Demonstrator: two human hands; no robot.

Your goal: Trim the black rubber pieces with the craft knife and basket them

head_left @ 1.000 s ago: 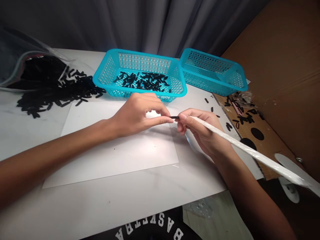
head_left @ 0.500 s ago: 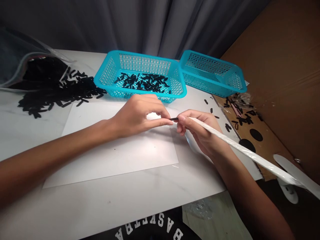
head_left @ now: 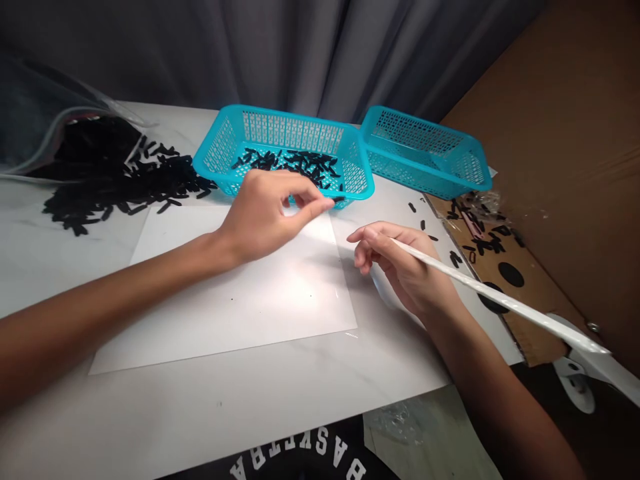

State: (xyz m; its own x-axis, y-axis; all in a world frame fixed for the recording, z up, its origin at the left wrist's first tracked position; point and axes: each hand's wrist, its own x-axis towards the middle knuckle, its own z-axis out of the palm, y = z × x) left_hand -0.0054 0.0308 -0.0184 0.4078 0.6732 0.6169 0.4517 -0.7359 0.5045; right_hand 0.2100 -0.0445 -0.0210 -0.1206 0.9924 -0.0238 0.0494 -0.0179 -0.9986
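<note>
Pinched between thumb and fingertips of my left hand point(head_left: 277, 210) is a small black strip point(head_left: 339, 199), at the front rim of the nearer blue basket point(head_left: 235, 185). Many black pieces point(head_left: 313, 162) lie inside that basket. My right hand point(head_left: 400, 260), to the right of the white sheet point(head_left: 215, 307), is closed around a long white rod point(head_left: 480, 293). The rod slants down to the right, over the forearm. Apart from the rod, nothing shows at the right fingertips.
A heap of black pieces point(head_left: 125, 180) spills from a clear bag point(head_left: 35, 127) at the left. A second blue basket point(head_left: 425, 173) stands behind at the right. Cardboard point(head_left: 537, 333) with black discs point(head_left: 511, 274) and scraps lies at the right edge.
My left hand has moved up and away from my right hand, taking the black strip towards the basket. My right hand has stayed nearly in place with the rod.
</note>
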